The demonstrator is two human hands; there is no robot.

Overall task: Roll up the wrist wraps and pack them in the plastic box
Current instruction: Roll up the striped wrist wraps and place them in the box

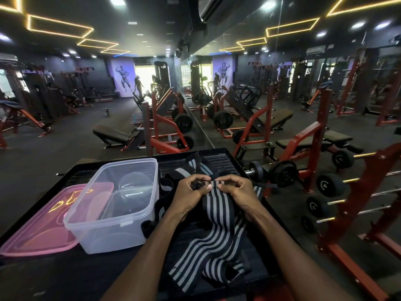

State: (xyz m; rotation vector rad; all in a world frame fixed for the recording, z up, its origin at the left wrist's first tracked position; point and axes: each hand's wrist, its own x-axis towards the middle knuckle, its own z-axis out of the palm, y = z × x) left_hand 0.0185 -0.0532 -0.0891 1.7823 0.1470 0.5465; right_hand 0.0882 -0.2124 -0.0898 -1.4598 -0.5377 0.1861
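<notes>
Both hands, left hand (pixel 191 190) and right hand (pixel 235 189), pinch the striped wrist wrap (pixel 213 227) end mid-surface, so we're starting roll 1; plastic box (pixel 112 205) at left edge holds no wraps.

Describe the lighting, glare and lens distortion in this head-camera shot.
Head view: the gym is dim, lit by ceiling spots and yellow strip lights; those strips glare as orange streaks on the pink lid; the clear plastic box shows pale reflections. The wide lens bends the dumbbell rack at the right edge. Both hands and the striped wrist wrap are sharp.
</notes>
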